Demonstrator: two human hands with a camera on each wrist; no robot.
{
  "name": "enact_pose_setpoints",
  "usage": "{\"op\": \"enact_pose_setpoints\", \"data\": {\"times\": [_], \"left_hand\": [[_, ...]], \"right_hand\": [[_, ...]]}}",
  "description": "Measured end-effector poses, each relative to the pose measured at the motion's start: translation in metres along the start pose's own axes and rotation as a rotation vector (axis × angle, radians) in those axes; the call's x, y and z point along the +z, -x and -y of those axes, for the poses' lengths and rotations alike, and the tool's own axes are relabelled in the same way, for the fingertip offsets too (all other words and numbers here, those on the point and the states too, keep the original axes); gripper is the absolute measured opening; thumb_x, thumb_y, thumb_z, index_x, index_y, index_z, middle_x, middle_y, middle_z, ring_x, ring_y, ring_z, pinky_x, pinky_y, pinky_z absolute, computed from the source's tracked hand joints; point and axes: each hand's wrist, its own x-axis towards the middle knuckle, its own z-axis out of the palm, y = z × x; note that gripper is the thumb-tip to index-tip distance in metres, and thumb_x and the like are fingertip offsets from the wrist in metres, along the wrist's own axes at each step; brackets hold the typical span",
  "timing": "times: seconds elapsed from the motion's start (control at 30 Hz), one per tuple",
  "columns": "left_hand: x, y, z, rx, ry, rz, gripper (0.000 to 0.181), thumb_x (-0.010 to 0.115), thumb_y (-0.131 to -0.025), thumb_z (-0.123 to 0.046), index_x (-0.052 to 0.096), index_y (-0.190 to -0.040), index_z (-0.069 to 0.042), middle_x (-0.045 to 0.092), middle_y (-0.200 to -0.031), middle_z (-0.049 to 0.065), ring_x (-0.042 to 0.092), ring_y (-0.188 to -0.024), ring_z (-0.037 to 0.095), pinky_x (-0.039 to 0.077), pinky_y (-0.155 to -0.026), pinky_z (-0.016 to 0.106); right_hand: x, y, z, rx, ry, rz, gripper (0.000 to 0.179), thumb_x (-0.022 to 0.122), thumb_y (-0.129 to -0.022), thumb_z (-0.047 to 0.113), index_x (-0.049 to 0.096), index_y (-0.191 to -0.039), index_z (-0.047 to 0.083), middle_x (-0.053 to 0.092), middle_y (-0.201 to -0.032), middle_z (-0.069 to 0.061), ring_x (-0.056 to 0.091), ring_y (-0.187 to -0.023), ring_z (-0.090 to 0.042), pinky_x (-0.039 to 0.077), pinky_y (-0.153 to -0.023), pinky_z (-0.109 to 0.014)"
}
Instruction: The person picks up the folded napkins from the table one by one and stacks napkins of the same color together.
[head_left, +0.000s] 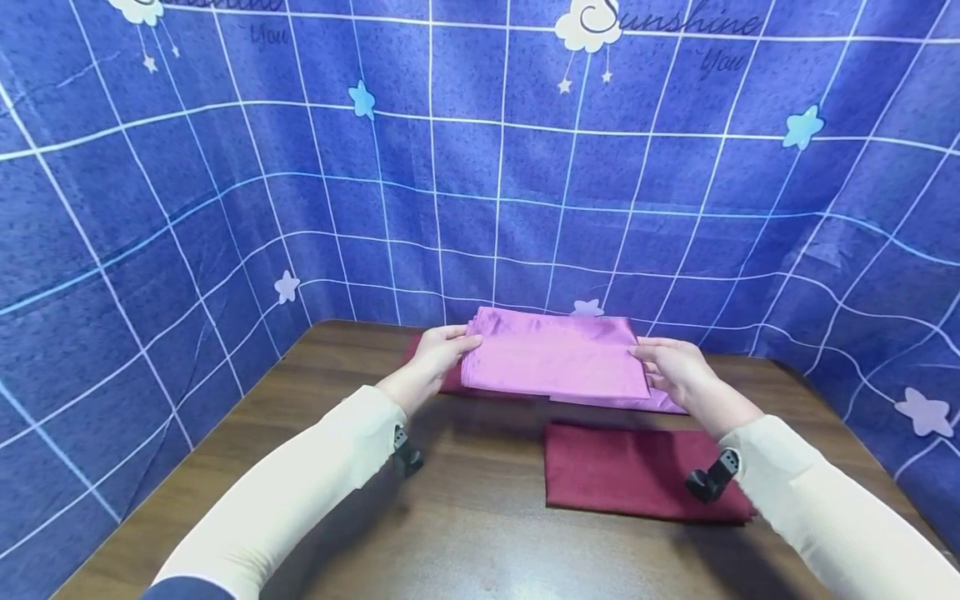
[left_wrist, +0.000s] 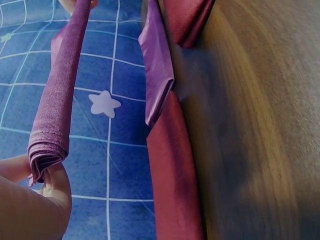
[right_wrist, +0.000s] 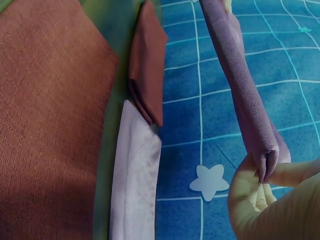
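A folded pink satin cloth (head_left: 555, 354) is held up above the back of the table, stretched level between both hands. My left hand (head_left: 441, 354) pinches its left end, where several stacked layers show in the left wrist view (left_wrist: 50, 145). At the right end, my right hand (head_left: 671, 367) grips the folded edge between thumb and fingers. Beneath it on the table lie a second folded pink cloth (head_left: 667, 402), mostly hidden in the head view, and a dark red folded cloth (head_left: 453, 382) to its left. The two touch or overlap slightly.
Nearer the front right, another folded dark red cloth (head_left: 637, 471) lies on the brown wooden table (head_left: 480, 517), partly under the right forearm. A blue curtain (head_left: 465, 167) with white grid lines and stars hangs behind the table and along its sides.
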Motion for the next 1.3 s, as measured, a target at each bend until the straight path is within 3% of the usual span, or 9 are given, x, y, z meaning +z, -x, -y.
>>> {"op": "enact_pose_setpoints", "data": {"times": [0.2,0.4,0.67,0.9,1.0,1.13,1.23,1.3], "left_hand": [[0.011,-0.004,0.003,0.0,0.052,-0.017,0.04,0.069,-0.087,-0.007,0.062,-0.125,0.003,0.072,-0.102,0.007,0.061,-0.082,0.005,0.049,-0.097,0.037],[0.021,-0.006,0.001,0.0,0.098,-0.014,0.042,0.068,-0.087,-0.004,0.059,-0.128,0.004,0.069,-0.116,0.016,0.061,-0.084,0.006,0.046,-0.104,0.039],[0.031,-0.011,0.002,0.002,0.136,0.026,0.045,0.064,-0.089,-0.001,0.054,-0.132,0.006,0.059,-0.131,0.023,0.057,-0.118,0.022,0.04,-0.11,0.04],[0.038,-0.018,0.004,0.009,0.133,0.006,0.041,0.066,-0.088,-0.001,0.059,-0.128,0.004,0.066,-0.122,0.019,0.061,-0.088,0.007,0.049,-0.098,0.033],[0.041,-0.022,0.004,0.012,0.132,-0.006,0.04,0.067,-0.087,-0.002,0.06,-0.127,0.004,0.067,-0.119,0.018,0.06,-0.082,0.004,0.05,-0.093,0.031],[0.046,-0.027,0.004,0.018,0.138,-0.026,0.04,0.068,-0.087,-0.001,0.061,-0.126,0.004,0.067,-0.119,0.019,0.059,-0.079,0.003,0.052,-0.087,0.026],[0.051,-0.031,0.004,0.02,0.144,-0.034,0.041,0.068,-0.086,-0.001,0.061,-0.126,0.004,0.066,-0.12,0.02,0.059,-0.079,0.003,0.052,-0.086,0.026],[0.054,-0.032,0.004,0.017,0.147,-0.029,0.042,0.067,-0.087,-0.001,0.06,-0.127,0.004,0.065,-0.122,0.021,0.06,-0.08,0.004,0.052,-0.088,0.026]], "right_hand": [[-0.008,-0.003,-0.001,-0.031,-0.046,-0.01,0.062,0.055,-0.094,0.004,0.027,-0.148,-0.006,0.064,-0.075,0.013,0.061,-0.072,-0.001,0.055,-0.065,-0.02],[-0.017,-0.007,-0.003,-0.027,-0.061,0.01,0.067,0.054,-0.095,0.005,0.018,-0.151,-0.006,0.063,-0.078,0.015,0.06,-0.077,0.002,0.054,-0.069,-0.019],[-0.024,-0.01,-0.005,-0.009,-0.088,-0.016,0.067,0.057,-0.095,0.005,0.021,-0.151,-0.003,0.065,-0.076,0.015,0.061,-0.076,0.001,0.054,-0.068,-0.02],[-0.03,-0.012,-0.004,-0.001,-0.078,-0.029,0.068,0.057,-0.095,0.006,0.021,-0.152,-0.002,0.064,-0.077,0.017,0.06,-0.077,0.003,0.053,-0.068,-0.018],[-0.033,-0.014,-0.004,0.004,-0.084,-0.038,0.064,0.057,-0.094,0.006,0.027,-0.151,0.001,0.064,-0.077,0.017,0.06,-0.077,0.003,0.053,-0.068,-0.018],[-0.036,-0.016,-0.004,-0.002,-0.11,-0.048,0.044,0.057,-0.094,0.005,0.048,-0.137,0.008,0.067,-0.076,0.015,0.062,-0.076,0.002,0.054,-0.069,-0.018],[-0.039,-0.018,-0.003,-0.005,-0.137,-0.051,0.023,0.057,-0.093,0.003,0.062,-0.112,0.014,0.068,-0.076,0.013,0.063,-0.075,0.001,0.054,-0.069,-0.019],[-0.041,-0.019,-0.002,0.002,-0.16,-0.053,0.02,0.057,-0.093,0.001,0.067,-0.096,0.018,0.069,-0.075,0.012,0.064,-0.075,0.0,0.055,-0.069,-0.019]]}}
